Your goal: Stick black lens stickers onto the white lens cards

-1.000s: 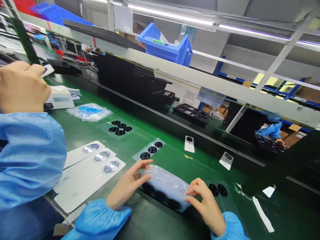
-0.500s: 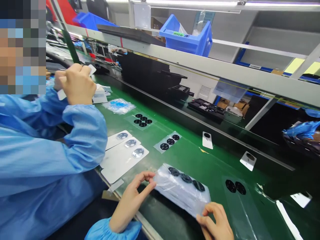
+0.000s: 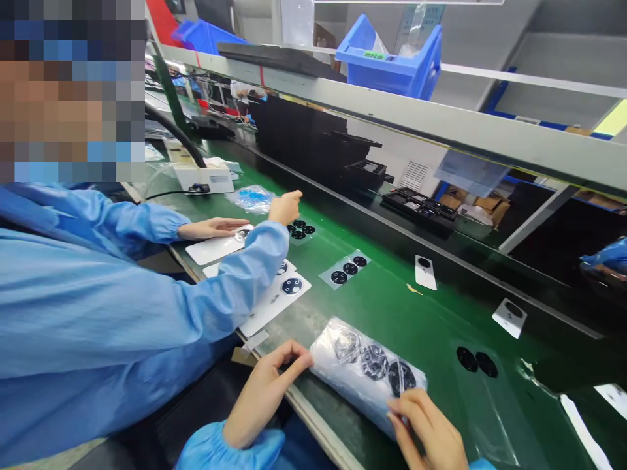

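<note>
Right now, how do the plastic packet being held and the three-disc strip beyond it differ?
The packet is whitish and looks larger; the strip is clear and smaller. The left hand and right hand hold the packet; none touches the strip. Both show three discs.

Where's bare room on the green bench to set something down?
The bench looks bare between the wrapped bundle, the three-disc strip and the pair of black discs. A smaller gap separates two small white cards. It's crowded at left, where a co-worker's sleeve crosses white panels, and where your left hand and right hand hold the bundle.
</note>
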Action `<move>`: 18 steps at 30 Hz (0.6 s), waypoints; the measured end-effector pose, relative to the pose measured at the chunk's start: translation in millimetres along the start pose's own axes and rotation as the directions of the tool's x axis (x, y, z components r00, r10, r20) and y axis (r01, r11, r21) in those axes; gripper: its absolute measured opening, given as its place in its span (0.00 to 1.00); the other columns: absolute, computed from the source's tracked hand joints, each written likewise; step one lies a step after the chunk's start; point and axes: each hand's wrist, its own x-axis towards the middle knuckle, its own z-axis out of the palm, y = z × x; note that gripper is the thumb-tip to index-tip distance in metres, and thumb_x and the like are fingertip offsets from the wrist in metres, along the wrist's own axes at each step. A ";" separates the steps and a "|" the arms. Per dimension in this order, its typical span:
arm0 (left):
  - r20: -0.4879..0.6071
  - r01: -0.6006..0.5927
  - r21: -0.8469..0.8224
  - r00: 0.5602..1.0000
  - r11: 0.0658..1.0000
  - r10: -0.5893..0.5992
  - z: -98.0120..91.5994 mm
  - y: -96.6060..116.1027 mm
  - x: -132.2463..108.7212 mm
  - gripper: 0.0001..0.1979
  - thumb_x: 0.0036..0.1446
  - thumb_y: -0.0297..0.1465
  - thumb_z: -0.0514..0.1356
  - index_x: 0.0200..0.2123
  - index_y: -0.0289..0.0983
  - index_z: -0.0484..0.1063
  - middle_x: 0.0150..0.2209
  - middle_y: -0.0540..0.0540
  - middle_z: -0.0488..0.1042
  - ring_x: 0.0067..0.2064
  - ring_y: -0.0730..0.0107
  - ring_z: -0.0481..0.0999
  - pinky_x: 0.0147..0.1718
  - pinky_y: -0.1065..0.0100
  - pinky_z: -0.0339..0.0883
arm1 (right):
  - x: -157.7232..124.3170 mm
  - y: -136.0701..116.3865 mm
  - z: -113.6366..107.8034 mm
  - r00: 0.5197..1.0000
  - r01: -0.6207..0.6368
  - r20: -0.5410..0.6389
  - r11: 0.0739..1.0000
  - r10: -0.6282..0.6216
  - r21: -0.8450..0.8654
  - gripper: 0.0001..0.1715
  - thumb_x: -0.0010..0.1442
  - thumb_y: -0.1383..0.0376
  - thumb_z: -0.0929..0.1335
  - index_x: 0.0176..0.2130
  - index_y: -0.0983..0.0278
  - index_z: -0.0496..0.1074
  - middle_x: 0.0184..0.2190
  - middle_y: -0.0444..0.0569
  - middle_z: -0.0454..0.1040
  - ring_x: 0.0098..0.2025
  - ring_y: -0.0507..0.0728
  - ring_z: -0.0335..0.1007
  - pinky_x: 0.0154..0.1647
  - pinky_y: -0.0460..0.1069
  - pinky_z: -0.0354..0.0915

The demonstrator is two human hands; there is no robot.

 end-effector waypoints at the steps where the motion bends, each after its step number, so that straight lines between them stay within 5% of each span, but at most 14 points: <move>1: 0.002 -0.007 -0.006 1.000 1.000 0.007 -0.7 0.6 -0.9 0.18 0.51 0.48 0.55 0.25 0.39 0.70 0.27 0.49 0.74 0.33 0.62 0.71 0.35 0.66 0.64 | 13.6 -4.0 -3.3 0.999 0.001 0.052 0.999 -0.003 0.045 0.09 0.64 0.67 0.62 0.41 0.58 0.71 0.34 0.49 0.74 0.32 0.54 0.73 0.32 0.46 0.69; 6: 0.033 -0.037 -0.040 0.999 0.999 0.038 -3.1 0.2 -5.2 0.17 0.53 0.47 0.54 0.27 0.39 0.71 0.29 0.49 0.74 0.35 0.63 0.71 0.37 0.67 0.64 | 88.8 -23.8 5.4 0.956 0.052 0.276 0.985 -0.098 0.167 0.14 0.63 0.70 0.61 0.45 0.57 0.70 0.42 0.49 0.72 0.43 0.57 0.69 0.41 0.51 0.68; 10: 0.019 -0.034 -0.053 0.999 0.998 0.035 -0.8 -5.0 -4.9 0.14 0.51 0.44 0.58 0.31 0.39 0.72 0.30 0.50 0.73 0.34 0.64 0.70 0.35 0.68 0.63 | 138.6 -23.0 25.9 0.854 0.152 0.455 0.957 -0.253 0.246 0.20 0.60 0.75 0.62 0.48 0.57 0.71 0.47 0.46 0.71 0.45 0.56 0.65 0.46 0.51 0.65; 18: -0.056 -0.041 -0.150 0.998 0.988 0.033 12.8 -7.6 -3.5 0.14 0.52 0.44 0.57 0.28 0.39 0.70 0.28 0.49 0.71 0.33 0.64 0.67 0.35 0.68 0.61 | 173.4 -18.7 33.2 0.748 0.187 0.578 0.939 -0.326 0.288 0.10 0.55 0.72 0.70 0.36 0.57 0.76 0.37 0.43 0.71 0.41 0.54 0.66 0.43 0.48 0.65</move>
